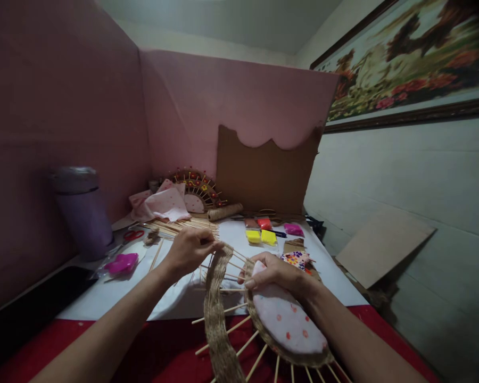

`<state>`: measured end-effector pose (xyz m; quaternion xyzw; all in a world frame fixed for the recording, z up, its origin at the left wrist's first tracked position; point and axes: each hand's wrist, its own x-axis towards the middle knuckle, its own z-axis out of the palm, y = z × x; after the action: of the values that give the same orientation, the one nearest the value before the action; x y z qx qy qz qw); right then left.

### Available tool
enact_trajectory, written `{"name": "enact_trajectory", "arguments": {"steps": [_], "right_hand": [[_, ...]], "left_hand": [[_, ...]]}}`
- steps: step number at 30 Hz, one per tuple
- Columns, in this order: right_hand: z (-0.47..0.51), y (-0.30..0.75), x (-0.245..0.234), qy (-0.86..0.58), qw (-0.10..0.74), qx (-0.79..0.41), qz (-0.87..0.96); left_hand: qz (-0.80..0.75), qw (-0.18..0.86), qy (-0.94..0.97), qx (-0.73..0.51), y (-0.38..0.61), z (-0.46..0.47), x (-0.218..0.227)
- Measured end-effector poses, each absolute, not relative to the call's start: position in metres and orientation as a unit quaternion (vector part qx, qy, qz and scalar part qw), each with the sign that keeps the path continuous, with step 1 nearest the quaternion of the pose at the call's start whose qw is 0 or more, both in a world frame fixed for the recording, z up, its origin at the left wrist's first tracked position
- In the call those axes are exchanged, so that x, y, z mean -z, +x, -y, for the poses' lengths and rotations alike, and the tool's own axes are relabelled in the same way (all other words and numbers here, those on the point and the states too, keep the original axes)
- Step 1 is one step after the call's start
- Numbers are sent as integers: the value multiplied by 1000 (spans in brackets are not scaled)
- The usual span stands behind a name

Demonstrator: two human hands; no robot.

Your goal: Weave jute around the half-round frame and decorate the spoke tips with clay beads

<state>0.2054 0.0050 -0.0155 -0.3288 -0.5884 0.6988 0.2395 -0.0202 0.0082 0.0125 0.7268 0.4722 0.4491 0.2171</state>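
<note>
White tabletop (233, 233); pinched left grip (189, 249)

arms (123, 308): 2, forward | left hand (189, 251): apparently pinching | right hand (278, 274): gripping

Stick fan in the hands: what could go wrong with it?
The thin sticks could snap if bent too hard. The woven band might slip or loosen, since the left hand seems to hold just its upper end. Some stick ends poke out past the band, so they might scratch someone.
</note>
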Motion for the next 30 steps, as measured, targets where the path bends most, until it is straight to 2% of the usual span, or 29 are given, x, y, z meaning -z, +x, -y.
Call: {"name": "enact_trajectory", "arguments": {"steps": [5,14,25,30], "right_hand": [[-5,205,15,-333,247,-698,585],[-7,206,15,-339,273,-694,573],[-5,205,17,-344,246,-693,584],[-4,205,17,-345,239,-687,592]], "left_hand": [[-475,168,745,-437,-14,-3,-13],[-428,242,779,-389,-26,-6,-17],[-421,172,768,-450,-24,-11,-15],[-430,176,745,-480,-25,-19,-9]]}}
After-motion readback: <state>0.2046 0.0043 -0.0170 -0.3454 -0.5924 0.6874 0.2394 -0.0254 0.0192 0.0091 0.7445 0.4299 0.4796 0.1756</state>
